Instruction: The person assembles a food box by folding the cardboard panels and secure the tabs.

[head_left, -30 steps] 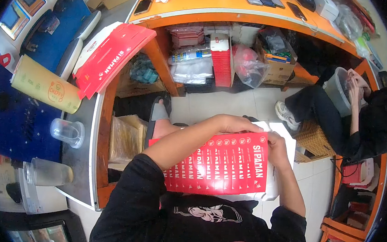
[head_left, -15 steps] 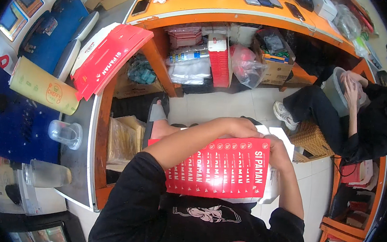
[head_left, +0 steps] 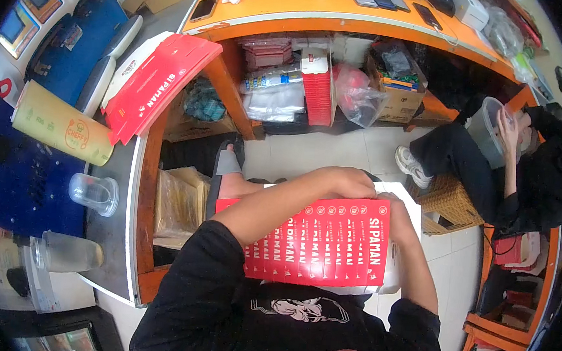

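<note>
A row of overlapping red paperboard food boxes (head_left: 318, 244) with white lettering lies across my lap. White paperboard flaps (head_left: 405, 197) of the box stick out beyond the far right corner. My left hand (head_left: 350, 183) reaches across the top edge of the row, its fingers curled down over the far side. Close beside it, my right hand (head_left: 393, 214) is bent round the upper right corner of the endmost box. The fingertips of both hands are mostly hidden behind the board.
Flat red box sheets (head_left: 163, 80) lie on the left counter, near a yellow paper roll (head_left: 60, 125) and plastic cups (head_left: 95, 194). Ahead stands an orange desk (head_left: 293, 15) with phones on it. A person (head_left: 525, 175) at the right holds a plastic tub (head_left: 485, 135).
My right hand has moved left and slightly up along the box corner, closer to my left hand. The white flaps have shifted a little. The other person's hands have moved on the tub.
</note>
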`<state>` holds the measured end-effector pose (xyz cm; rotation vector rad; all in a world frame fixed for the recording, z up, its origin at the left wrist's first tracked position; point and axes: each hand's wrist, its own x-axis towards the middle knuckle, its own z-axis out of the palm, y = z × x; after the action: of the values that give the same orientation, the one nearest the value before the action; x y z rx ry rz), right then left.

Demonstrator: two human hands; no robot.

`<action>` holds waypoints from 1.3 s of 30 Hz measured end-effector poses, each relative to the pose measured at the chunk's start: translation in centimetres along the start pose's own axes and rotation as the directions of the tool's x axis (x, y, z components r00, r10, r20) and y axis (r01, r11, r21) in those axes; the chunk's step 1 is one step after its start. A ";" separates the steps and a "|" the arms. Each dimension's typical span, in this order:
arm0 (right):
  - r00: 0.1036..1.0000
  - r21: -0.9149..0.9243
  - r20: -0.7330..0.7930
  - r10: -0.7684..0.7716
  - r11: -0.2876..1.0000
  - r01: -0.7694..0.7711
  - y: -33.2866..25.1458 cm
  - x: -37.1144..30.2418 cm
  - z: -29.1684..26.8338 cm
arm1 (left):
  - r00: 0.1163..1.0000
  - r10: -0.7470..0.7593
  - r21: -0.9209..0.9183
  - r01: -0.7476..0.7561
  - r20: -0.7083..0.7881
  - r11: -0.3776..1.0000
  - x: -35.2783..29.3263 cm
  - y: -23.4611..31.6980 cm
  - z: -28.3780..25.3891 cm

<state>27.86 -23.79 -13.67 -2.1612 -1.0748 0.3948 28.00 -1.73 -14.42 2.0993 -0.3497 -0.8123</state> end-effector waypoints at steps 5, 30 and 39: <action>0.888 0.583 -0.077 0.453 0.743 -0.329 2.4 0.3 4.1 | 0.999 0.037 -0.124 -0.040 -0.030 0.991 0.1 -0.7 -0.1; 0.978 0.298 0.192 0.078 0.945 -0.133 -4.4 -13.4 1.3 | 0.647 0.706 0.663 -0.396 -0.290 0.635 -10.5 4.8 11.4; 0.967 0.402 0.248 0.057 0.902 -0.157 -5.9 -14.5 2.3 | 0.650 0.653 0.598 -0.361 -0.389 0.716 -12.1 6.4 11.5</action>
<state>14.34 -31.70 -11.67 -1.8196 -0.8920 0.8665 11.56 -6.59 -9.31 2.3663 -0.8392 0.3298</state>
